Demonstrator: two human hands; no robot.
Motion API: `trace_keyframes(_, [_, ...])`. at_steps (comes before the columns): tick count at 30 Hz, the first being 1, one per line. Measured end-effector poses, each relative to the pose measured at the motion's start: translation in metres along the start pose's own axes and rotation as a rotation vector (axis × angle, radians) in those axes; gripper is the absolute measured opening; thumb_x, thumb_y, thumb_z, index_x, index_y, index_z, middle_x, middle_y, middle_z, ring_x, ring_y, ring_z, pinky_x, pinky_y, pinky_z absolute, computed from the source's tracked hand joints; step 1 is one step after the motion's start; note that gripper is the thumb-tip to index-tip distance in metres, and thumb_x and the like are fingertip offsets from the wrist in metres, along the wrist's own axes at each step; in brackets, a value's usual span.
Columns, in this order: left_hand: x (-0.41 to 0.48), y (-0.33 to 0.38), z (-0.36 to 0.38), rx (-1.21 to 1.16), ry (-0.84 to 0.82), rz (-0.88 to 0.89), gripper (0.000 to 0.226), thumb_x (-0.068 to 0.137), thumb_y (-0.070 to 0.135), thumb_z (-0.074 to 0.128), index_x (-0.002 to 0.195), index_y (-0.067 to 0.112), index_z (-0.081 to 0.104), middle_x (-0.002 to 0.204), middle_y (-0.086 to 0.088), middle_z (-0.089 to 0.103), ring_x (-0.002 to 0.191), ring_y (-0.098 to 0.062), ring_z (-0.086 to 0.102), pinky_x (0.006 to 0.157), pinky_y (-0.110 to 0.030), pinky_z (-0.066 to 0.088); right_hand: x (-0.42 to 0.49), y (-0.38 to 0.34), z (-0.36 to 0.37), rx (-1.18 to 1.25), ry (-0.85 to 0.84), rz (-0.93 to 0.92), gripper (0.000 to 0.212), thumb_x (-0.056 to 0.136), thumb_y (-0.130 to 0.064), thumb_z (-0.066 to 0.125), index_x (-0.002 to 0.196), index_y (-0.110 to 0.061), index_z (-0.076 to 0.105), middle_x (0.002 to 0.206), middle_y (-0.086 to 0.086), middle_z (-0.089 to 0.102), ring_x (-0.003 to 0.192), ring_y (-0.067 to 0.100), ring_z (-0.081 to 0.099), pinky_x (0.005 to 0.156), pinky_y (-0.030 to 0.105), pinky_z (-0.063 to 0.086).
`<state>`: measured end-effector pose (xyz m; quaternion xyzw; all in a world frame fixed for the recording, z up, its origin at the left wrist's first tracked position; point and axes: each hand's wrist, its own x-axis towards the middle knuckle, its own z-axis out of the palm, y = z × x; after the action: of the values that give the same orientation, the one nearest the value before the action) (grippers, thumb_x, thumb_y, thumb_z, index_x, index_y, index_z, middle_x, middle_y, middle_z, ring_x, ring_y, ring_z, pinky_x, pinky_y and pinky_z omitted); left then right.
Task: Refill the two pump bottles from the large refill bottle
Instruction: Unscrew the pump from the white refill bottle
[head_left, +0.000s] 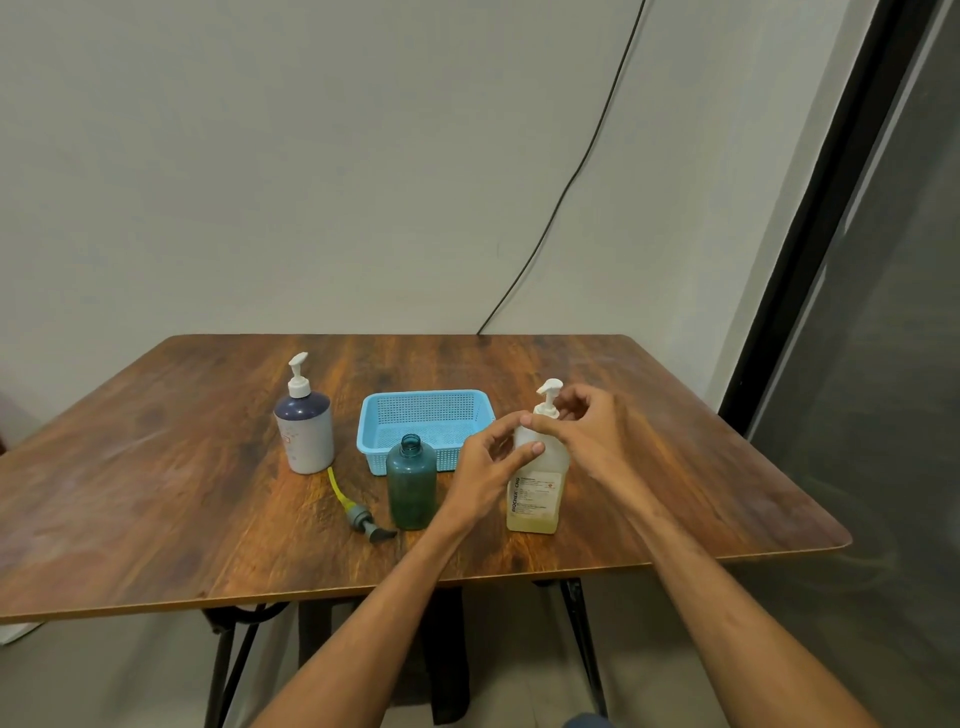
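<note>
A translucent pump bottle (537, 499) with yellowish liquid low inside stands at the right of the table. My left hand (488, 467) grips its shoulder. My right hand (582, 431) is closed around its white pump collar. A teal green bottle (411, 486) stands open, without a top, just left of my left hand. Its grey pump head with a yellow tube (358, 512) lies flat on the table beside it. A large white and dark blue bottle (305, 426) with a white pump stands upright at the left.
A light blue mesh basket (374, 431) sits behind the green bottle, mid-table. The wooden table (156, 493) has its front edge near me and its right edge close to a dark glass panel. A black cable hangs down the wall behind.
</note>
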<state>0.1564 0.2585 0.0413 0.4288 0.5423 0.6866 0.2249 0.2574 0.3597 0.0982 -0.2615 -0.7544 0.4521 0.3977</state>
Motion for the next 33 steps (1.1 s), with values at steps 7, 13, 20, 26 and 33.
trace_keyframes(7, [0.001, 0.001, -0.001, 0.018, 0.001, -0.026, 0.044, 0.089, 0.018, 0.071, 0.131, 0.020, 0.060, 0.123, 0.011, 0.064, 0.113, -0.002, 0.063, 0.090, -0.026, 0.056, 0.012, 0.001, -0.020, 0.031, -0.216, 0.099, 0.028, 0.080, -0.003, 0.077, 0.107, -0.005, 0.072, 0.103, 0.005, 0.075, 0.100, 0.019, 0.072, 0.074, 0.021, 0.056])
trace_keyframes(13, [0.000, 0.002, 0.000, 0.004, -0.001, -0.005, 0.037, 0.090, 0.014, 0.070, 0.126, 0.020, 0.062, 0.116, 0.011, 0.069, 0.111, -0.005, 0.065, 0.088, -0.025, 0.056, 0.002, -0.012, -0.008, -0.072, -0.062, 0.068, 0.039, 0.075, -0.021, 0.087, 0.102, -0.004, 0.064, 0.087, 0.001, 0.064, 0.072, 0.007, 0.060, 0.049, 0.004, 0.044])
trace_keyframes(20, [0.002, -0.002, -0.001, 0.036, 0.009, -0.023, 0.044, 0.089, 0.019, 0.072, 0.131, 0.020, 0.061, 0.127, 0.005, 0.065, 0.117, -0.007, 0.062, 0.096, -0.031, 0.056, 0.005, -0.014, -0.010, -0.040, -0.084, 0.120, 0.026, 0.076, -0.004, 0.081, 0.099, -0.003, 0.068, 0.088, 0.004, 0.069, 0.076, 0.013, 0.066, 0.050, 0.007, 0.045])
trace_keyframes(26, [0.001, -0.002, -0.001, 0.053, 0.014, -0.006, 0.045, 0.088, 0.019, 0.072, 0.131, 0.015, 0.061, 0.126, 0.003, 0.066, 0.117, -0.010, 0.063, 0.095, -0.030, 0.055, 0.009, -0.012, -0.016, 0.034, -0.118, 0.120, 0.048, 0.071, -0.009, 0.087, 0.113, -0.006, 0.063, 0.104, 0.008, 0.070, 0.095, 0.021, 0.068, 0.065, 0.013, 0.052])
trace_keyframes(33, [0.001, -0.001, 0.000, 0.051, 0.013, -0.005, 0.039, 0.088, 0.017, 0.072, 0.126, 0.025, 0.063, 0.125, 0.007, 0.066, 0.115, -0.006, 0.063, 0.094, -0.030, 0.055, 0.003, -0.013, -0.005, -0.037, 0.010, 0.104, 0.027, 0.070, -0.013, 0.088, 0.090, -0.004, 0.072, 0.084, 0.006, 0.071, 0.069, 0.010, 0.062, 0.053, 0.014, 0.048])
